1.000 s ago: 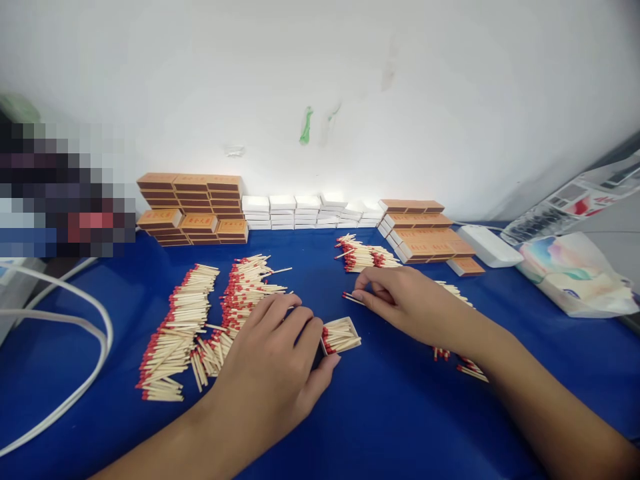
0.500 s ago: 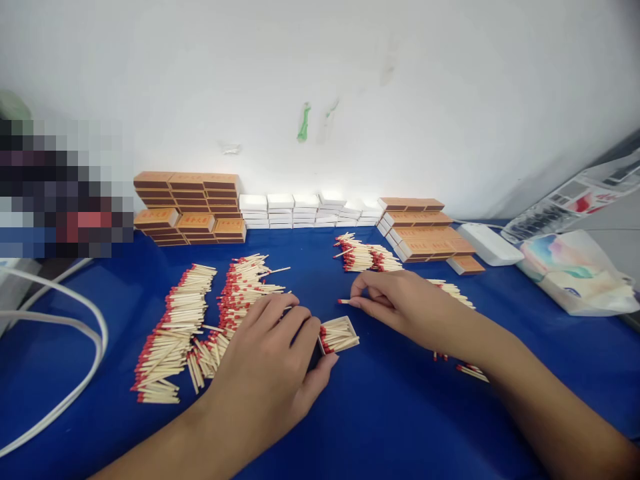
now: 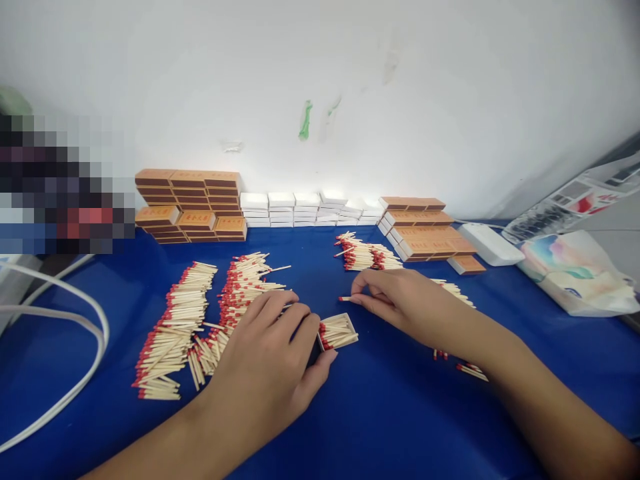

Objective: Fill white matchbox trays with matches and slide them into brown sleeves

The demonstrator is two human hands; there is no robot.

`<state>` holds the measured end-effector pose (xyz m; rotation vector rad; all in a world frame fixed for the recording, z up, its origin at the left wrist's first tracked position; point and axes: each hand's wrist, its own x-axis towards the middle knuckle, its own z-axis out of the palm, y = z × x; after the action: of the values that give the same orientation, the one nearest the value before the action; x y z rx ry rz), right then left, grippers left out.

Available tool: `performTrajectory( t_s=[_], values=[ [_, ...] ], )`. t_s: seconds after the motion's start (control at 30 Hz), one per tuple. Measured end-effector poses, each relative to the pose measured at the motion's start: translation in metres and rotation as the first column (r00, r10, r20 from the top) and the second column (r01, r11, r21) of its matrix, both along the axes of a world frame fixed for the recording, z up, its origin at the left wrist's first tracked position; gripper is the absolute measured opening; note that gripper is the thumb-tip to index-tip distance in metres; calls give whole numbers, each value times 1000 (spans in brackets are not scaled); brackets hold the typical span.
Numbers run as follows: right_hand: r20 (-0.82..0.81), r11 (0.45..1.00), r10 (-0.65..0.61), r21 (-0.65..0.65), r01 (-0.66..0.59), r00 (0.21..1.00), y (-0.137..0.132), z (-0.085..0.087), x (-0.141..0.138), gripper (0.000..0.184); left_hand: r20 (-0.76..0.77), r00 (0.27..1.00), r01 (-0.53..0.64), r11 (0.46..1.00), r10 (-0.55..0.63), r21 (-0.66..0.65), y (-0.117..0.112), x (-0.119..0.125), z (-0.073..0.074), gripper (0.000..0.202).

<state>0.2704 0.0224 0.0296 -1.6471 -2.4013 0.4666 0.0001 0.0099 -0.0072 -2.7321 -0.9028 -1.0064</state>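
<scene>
My left hand curls over the left end of a small white matchbox tray, thumb at its near side and fingers on the far side. Red-tipped matches lie in the tray, heads toward the left; the tray's left end is hidden under my fingers. Up and right of it, my right hand pinches a match between thumb and fingers, its red head pointing left. Loose matches are heaped just beyond my left hand, with another long pile farther left.
Stacked orange matchboxes stand against the wall at the left, white boxes in the middle, more orange boxes at right. A match pile lies before them. A tissue pack, white device and white cables flank the blue table.
Almost nothing differs; the view has shifted very slightly. Both hands keep their grips, and the match in my right hand stays at about the same spot.
</scene>
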Motion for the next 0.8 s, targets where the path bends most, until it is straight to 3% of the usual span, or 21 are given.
performTrajectory(
  t_s=[0.27,0.57,0.67,0.8],
  values=[
    [-99,991,90,-94,-100,991,-18,8,-20,21,-2,1000,4,1000,-4,4,0,0,1,16],
    [-83,977,147,-143,-158,986,-24,6,-28,22,14,1000,8,1000,-8,-1,0,1,0,16],
    [-110,984,138,-94,-149,984,-21,7,-25,17,7,1000,4,1000,-4,-3,0,1,-1,16],
    [-27,991,-36,126,39,999,-5,2,-9,20,-3,1000,11,1000,-11,-21,-1,1,0,15]
  ],
)
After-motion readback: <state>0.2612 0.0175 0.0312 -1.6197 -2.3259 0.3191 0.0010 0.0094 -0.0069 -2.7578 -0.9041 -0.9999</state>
